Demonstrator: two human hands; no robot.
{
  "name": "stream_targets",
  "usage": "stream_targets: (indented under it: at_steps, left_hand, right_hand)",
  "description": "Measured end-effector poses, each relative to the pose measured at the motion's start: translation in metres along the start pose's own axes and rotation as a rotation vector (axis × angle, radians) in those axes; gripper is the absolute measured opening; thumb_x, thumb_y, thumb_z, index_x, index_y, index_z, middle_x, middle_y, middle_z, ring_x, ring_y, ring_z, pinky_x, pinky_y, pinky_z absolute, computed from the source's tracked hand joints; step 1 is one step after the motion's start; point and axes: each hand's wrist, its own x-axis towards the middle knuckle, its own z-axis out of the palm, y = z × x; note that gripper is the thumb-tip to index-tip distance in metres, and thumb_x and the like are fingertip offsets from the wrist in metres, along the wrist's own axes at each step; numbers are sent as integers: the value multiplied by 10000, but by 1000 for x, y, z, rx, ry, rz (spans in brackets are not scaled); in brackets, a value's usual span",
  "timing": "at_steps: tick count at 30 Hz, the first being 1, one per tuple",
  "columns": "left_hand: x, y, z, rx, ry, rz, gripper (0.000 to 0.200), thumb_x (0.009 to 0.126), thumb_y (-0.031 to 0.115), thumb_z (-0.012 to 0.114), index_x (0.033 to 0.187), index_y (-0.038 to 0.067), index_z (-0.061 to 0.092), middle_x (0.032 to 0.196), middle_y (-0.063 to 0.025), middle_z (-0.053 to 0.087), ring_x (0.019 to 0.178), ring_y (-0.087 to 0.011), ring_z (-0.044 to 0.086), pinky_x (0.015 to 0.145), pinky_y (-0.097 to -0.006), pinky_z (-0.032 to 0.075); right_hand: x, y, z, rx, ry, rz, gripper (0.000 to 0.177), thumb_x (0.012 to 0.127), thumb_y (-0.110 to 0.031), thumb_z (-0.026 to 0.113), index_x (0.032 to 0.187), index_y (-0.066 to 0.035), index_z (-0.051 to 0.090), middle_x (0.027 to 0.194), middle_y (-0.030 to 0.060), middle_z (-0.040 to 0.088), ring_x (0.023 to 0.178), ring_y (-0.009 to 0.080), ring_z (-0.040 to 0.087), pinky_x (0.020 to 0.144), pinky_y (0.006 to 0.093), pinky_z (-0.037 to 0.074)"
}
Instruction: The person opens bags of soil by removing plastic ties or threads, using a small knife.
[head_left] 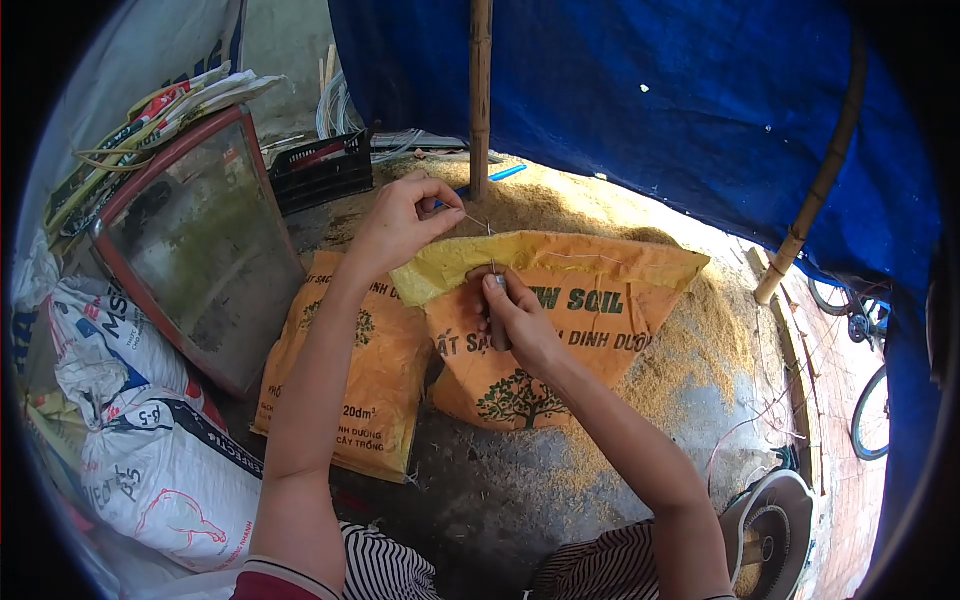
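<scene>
Upright before me stands an orange soil sack (pixel 600 300) with green and black print and a tree picture. Its yellow top edge (pixel 560 248) is folded over, and a line of pale stitching runs along the right part. My left hand (pixel 410 222), closed in a pinch above the fold's left part, holds a thin thread (pixel 477 220) that leads down to the edge. Against the sack's front, my right hand (pixel 512 312) is closed on a thin metal needle (pixel 492 266) pointing up at the fold. Some of its fingers are hidden.
Another orange sack (pixel 350 390) lies left of the first. White printed sacks (pixel 170 480) and a red-framed panel (pixel 195 240) stand farther left, near a black crate (pixel 320 172). Loose grain husks (pixel 690 340) cover the floor behind and right. A bucket (pixel 780 520) stands lower right; bamboo poles (pixel 481 90) rise behind.
</scene>
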Motion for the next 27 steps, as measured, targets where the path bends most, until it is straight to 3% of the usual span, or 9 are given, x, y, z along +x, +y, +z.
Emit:
stream_targets:
  at_steps: [6,15,23,27]
  left_hand:
    - [-1,4,0,11,21,5,193,756,174,715,859,18,669,713,-23,464,637,-127,436,581,-291,380]
    - [-3,6,0,43,28,24,179,753,151,715,851,10,664,708,-26,460,628,-130,434,574,-296,376]
    - [-4,7,-2,31,10,7,186,755,154,713,850,3,660,709,-29,452,628,-132,430,578,-296,377]
    - [-4,5,0,5,13,8,188,757,158,713,849,3,660,710,-28,451,624,-131,428,576,-296,376]
  right_hand:
    - [0,1,-2,152,-72,103,288,970,-355,470,1097,-100,517,721,-31,447,626,85,443,563,233,402]
    - [-3,3,-1,161,-68,122,239,956,-333,508,999,-98,502,664,-27,411,578,84,421,492,235,376]
    - [-4,0,1,273,-70,130,266,970,-339,411,985,-87,493,688,-1,436,584,99,424,490,248,371]
    - [-3,3,0,178,-54,92,242,968,-321,417,988,-91,489,689,-1,435,588,98,418,489,244,366]
